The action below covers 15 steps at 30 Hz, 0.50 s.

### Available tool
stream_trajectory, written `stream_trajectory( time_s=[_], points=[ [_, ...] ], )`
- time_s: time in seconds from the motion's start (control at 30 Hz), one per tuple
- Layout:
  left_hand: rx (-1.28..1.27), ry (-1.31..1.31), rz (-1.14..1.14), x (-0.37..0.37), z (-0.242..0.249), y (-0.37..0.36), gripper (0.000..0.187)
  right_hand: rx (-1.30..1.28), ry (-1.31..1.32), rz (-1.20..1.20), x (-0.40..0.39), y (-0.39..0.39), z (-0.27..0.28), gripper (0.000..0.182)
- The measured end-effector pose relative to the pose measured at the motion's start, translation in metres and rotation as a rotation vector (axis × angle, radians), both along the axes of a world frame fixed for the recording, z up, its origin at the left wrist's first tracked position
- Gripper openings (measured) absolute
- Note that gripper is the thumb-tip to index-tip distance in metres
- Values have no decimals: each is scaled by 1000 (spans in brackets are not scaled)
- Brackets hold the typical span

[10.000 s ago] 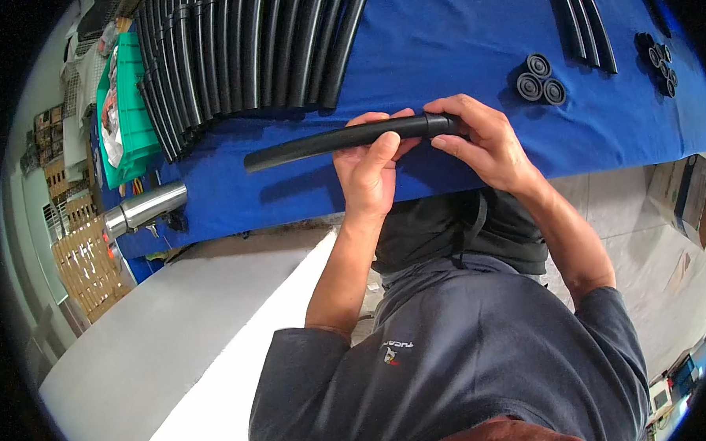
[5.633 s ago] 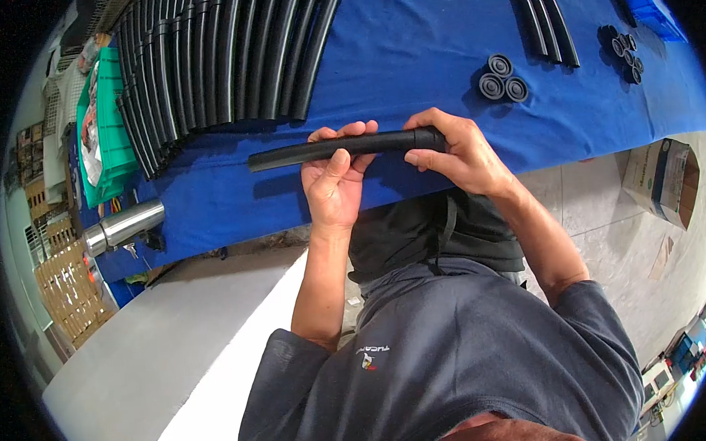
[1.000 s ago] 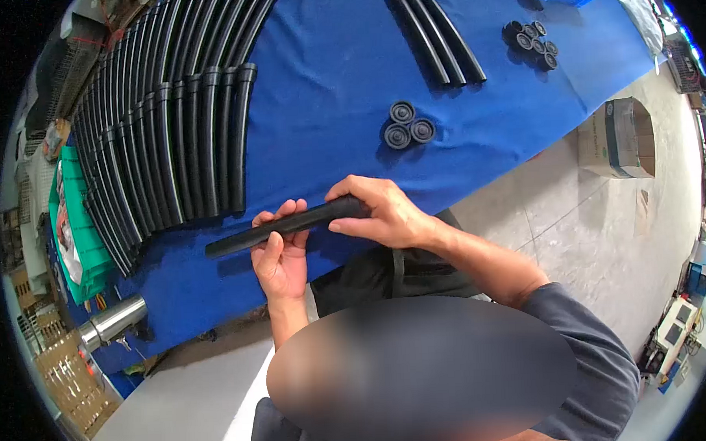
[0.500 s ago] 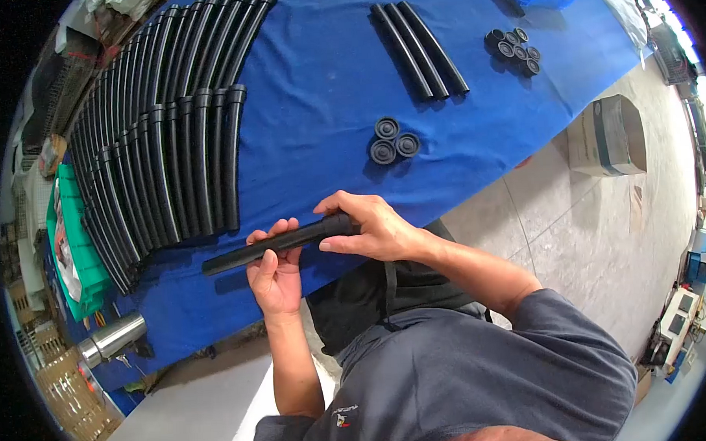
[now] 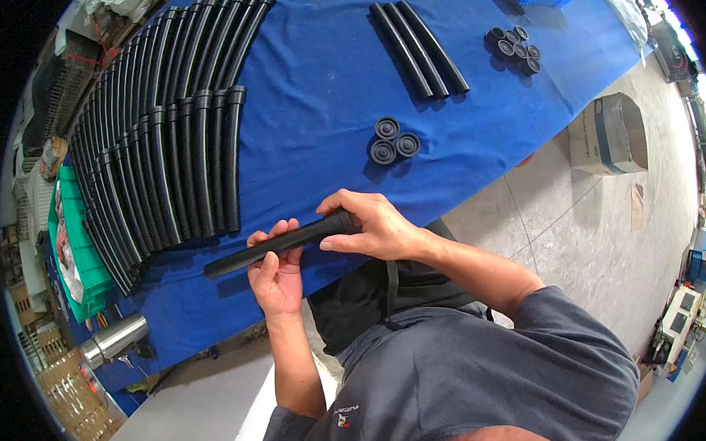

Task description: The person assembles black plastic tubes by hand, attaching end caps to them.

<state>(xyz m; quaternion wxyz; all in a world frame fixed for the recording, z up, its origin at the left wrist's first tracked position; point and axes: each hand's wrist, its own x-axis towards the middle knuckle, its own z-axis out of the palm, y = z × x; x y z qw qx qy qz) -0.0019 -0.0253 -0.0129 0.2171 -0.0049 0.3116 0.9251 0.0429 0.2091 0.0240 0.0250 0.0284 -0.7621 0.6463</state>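
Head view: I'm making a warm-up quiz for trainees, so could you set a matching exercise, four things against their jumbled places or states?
Things:
1. Left hand
2. Cardboard box
3. Right hand
4. Green bin

Places or states:
A. Holding the black tube by one end
B. Beside the rows of tubes
C. Holding that same tube near its middle
D. On the floor

Pairs: 1-C, 2-D, 3-A, 4-B

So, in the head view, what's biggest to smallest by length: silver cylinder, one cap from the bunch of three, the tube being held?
1. Black tube, though the right hand partly covers one end.
2. Silver cylinder.
3. Round cap.
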Motion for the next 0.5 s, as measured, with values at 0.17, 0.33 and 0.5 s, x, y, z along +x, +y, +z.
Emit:
stream_trajectory(
  time_s=[0.17,0.33,0.5],
  points=[
    [-9,-14,0,-2,2,1,34,40,9,42,0,0,-9,36],
    [-52,33,3,0,3,3,33,64,125,-2,1,-4,-14,37],
    [-30,54,-16,-1,0,2,31,49,103,-1,2,-4,-8,34]
  ],
)
